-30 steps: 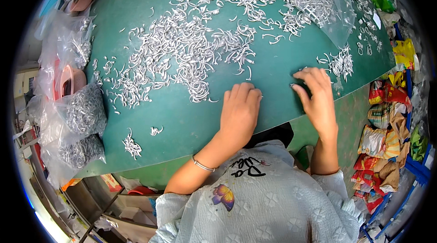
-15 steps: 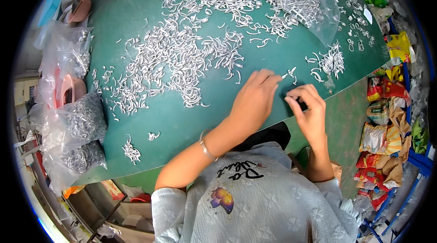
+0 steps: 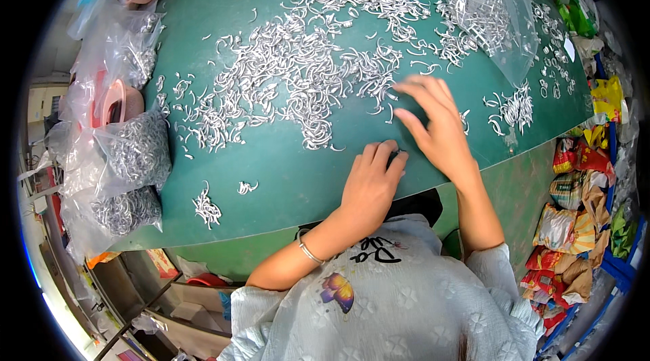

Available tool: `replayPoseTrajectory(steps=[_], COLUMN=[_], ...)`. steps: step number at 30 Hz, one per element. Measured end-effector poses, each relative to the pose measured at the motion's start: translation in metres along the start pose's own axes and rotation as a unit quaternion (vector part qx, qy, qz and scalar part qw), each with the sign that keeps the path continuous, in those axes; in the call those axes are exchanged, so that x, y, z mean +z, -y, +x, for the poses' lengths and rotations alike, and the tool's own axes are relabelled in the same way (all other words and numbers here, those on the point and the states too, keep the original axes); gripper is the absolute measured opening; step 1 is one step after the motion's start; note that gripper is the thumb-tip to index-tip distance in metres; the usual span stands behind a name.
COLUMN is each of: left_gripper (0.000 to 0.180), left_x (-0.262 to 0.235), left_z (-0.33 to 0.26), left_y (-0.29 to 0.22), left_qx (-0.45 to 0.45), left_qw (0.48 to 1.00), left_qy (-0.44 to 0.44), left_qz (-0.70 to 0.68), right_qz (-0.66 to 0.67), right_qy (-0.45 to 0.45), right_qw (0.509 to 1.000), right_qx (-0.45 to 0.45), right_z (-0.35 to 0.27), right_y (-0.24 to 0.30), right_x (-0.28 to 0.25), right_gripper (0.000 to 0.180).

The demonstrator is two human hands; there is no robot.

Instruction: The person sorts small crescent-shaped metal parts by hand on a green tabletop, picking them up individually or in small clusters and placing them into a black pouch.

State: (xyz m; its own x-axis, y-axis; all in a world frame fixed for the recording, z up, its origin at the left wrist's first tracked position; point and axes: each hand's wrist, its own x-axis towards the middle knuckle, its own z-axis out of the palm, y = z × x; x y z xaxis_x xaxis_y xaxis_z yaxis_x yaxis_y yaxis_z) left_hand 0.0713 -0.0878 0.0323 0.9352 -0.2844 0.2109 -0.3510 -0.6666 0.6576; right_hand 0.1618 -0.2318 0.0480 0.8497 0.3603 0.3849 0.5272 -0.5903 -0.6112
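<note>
Right hand (image 3: 431, 119) spread, seemingly empty, beside the silvery curved pieces (image 3: 305, 66) on the surface (image 3: 281, 175).
I judge light, single pinches best; left hand (image 3: 370, 182) is curled, contents I can't tell.

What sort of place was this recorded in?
Probably a small workshop: a green worktable strewn with curved silvery parts, and clear plastic bags of small grey pieces along its left edge.
</note>
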Motion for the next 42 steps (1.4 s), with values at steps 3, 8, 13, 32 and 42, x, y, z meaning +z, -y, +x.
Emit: replayPoseTrajectory(steps=[3, 8, 13, 32, 42], left_gripper=[0.029, 0.028, 0.028, 0.037, 0.029], left_x=[-0.001, -0.018, -0.022, -0.028, -0.02], left_z=[-0.001, -0.019, -0.028, -0.045, -0.022], left_y=[0.003, 0.011, 0.012, 0.017, 0.014], left_qx=[0.008, -0.019, -0.04, -0.079, -0.055], left_qw=[1.0, 1.0, 0.998, 0.992, 0.99], left_qy=[0.0, -0.007, -0.021, -0.037, -0.083], left_qz=[-0.012, -0.017, -0.032, -0.096, -0.102], right_qz=[-0.05, 0.078, 0.026, -0.02, -0.075], right_qy=[0.036, 0.148, 0.04, 0.056, 0.033], right_qw=[0.998, 0.983, 0.998, 0.997, 0.992], right_qx=[-0.025, 0.081, 0.037, 0.051, 0.093], right_z=[0.006, -0.025, -0.008, -0.038, -0.03], right_y=[-0.005, -0.008, 0.002, 0.006, 0.0], right_x=[0.014, -0.004, 0.003, -0.013, -0.016], right_gripper=[0.023, 0.026, 0.025, 0.013, 0.013])
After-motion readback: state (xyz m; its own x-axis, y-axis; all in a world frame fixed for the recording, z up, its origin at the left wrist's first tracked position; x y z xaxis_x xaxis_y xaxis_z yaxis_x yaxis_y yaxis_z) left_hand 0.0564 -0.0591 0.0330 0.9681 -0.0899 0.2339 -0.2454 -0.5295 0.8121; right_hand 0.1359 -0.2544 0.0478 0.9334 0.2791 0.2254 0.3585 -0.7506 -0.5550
